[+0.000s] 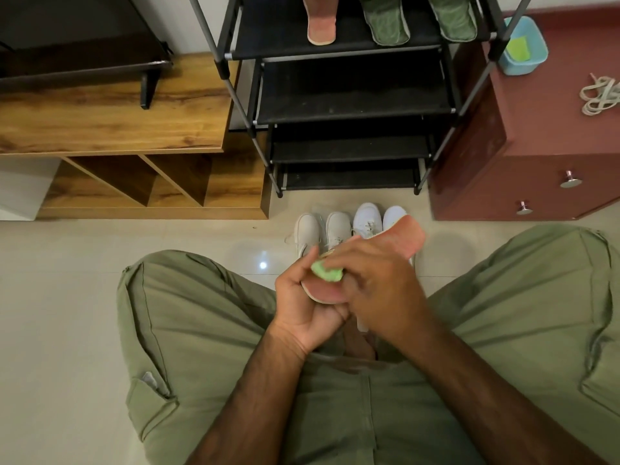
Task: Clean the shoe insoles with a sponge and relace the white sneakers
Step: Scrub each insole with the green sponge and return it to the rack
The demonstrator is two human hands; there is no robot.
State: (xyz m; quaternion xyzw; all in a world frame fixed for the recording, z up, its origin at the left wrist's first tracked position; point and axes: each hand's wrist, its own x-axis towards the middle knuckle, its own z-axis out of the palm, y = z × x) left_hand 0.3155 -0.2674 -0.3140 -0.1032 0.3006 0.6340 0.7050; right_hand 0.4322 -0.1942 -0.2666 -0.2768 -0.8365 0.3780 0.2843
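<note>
My left hand (303, 302) grips the heel end of a pink insole (404, 238) that slants up to the right over my lap. My right hand (375, 283) holds a green sponge (327, 271) pressed onto that insole near its heel. Two pairs of pale sneakers stand on the floor beyond my hands: a beige pair (322, 229) and a white pair (369, 219), partly hidden by the insole. On the rack's top shelf lie another pink insole (321, 23) and two green insoles (385, 21). White laces (600, 95) lie bundled on the red cabinet.
A black shoe rack (352, 105) stands ahead, between a wooden TV bench (110, 122) on the left and a red drawer cabinet (536, 139) on the right. A blue tub (533, 55) with a yellow-green sponge sits on the cabinet. My knees frame the tiled floor.
</note>
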